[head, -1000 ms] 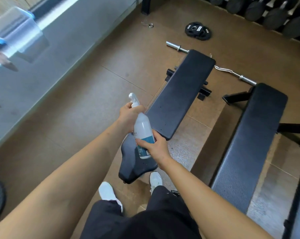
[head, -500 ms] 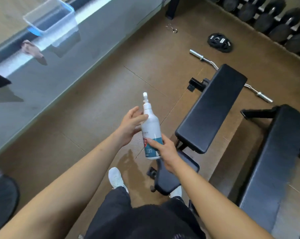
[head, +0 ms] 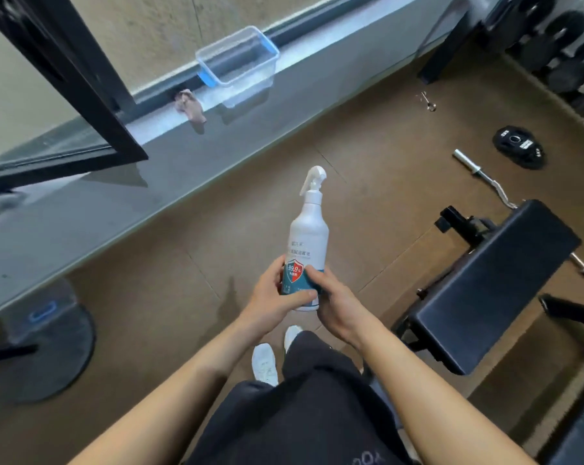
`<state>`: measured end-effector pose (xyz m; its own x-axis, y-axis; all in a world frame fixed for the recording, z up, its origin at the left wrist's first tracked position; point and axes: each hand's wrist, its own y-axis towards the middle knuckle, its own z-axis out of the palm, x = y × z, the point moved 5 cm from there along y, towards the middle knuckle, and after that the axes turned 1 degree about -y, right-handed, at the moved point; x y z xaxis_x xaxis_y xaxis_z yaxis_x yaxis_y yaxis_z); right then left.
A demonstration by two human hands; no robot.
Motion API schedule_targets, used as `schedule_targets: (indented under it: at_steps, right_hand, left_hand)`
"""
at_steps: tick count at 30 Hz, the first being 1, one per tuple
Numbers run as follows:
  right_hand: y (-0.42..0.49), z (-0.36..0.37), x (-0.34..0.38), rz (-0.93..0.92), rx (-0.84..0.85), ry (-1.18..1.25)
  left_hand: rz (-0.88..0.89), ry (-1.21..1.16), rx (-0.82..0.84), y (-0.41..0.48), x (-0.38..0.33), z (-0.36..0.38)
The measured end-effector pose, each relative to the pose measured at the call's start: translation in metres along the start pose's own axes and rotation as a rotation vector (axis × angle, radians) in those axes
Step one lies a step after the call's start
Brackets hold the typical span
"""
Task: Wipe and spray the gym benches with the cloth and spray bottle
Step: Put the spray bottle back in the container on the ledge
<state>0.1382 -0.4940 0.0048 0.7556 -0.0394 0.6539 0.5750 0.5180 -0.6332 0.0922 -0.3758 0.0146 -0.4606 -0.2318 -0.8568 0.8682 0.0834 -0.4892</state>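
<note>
I hold a white spray bottle (head: 309,236) upright in front of me, its nozzle pointing right. My left hand (head: 273,298) grips the labelled bottom from the left. My right hand (head: 335,303) grips the same end from the right. A black padded gym bench (head: 492,283) stands to my right, apart from both hands. A crumpled pinkish cloth (head: 190,105) lies on the grey ledge (head: 149,182) by the window, far from my hands.
A clear plastic tub (head: 238,60) with a blue rim sits on the ledge beside the cloth. A curl bar (head: 485,177), a weight plate (head: 518,151) and a dumbbell rack (head: 566,55) are at the right. A round black base (head: 53,344) stands at the left.
My view has swung left and up toward the window ledge. The left hand slid from the bottle's neck down to its base, so both hands now hold the bottom. The bench shifted to the right of view.
</note>
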Motion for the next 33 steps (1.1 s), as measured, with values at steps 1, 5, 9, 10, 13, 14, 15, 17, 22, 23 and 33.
schedule_targets:
  at_steps: [1,5,9,10,13,14,15,17,22,23,33]
  right_hand:
    - [0.008,0.006,0.009,-0.006,0.018,-0.091]
    - [0.053,0.007,0.058,-0.162,-0.112,-0.361]
    - [0.117,-0.001,0.133,-0.303,-0.276,-0.353]
    - [0.137,-0.003,0.154,-0.321,-0.283,-0.337]
    - [0.197,-0.010,0.217,-0.319,-0.255,-0.361]
    - [0.217,-0.012,0.235,-0.304,-0.253,-0.381]
    - [0.234,-0.016,0.252,-0.281,-0.252,-0.385]
    - [0.266,-0.018,0.286,-0.227,-0.229,-0.381]
    - [0.330,-0.016,0.353,-0.115,-0.147,-0.425]
    - [0.341,-0.013,0.366,-0.117,-0.136,-0.429]
    - [0.466,0.037,0.495,-0.245,-0.060,-0.601]
  left_hand:
    - [0.009,0.009,-0.030,0.004,-0.006,-0.008]
    - [0.000,0.040,-0.084,0.029,-0.023,-0.039]
    - [-0.016,0.172,-0.114,0.078,-0.042,-0.067]
    - [-0.019,0.205,-0.123,0.093,-0.049,-0.074]
    - [-0.019,0.308,-0.138,0.141,-0.080,-0.087]
    - [-0.028,0.357,-0.140,0.157,-0.091,-0.091]
    - [-0.039,0.394,-0.148,0.171,-0.102,-0.095]
    - [-0.046,0.462,-0.176,0.200,-0.126,-0.104]
    - [0.051,0.807,-0.261,0.263,-0.183,-0.125]
    - [0.064,0.831,-0.278,0.273,-0.192,-0.128]
    - [0.169,0.711,-0.393,0.405,-0.262,-0.178]
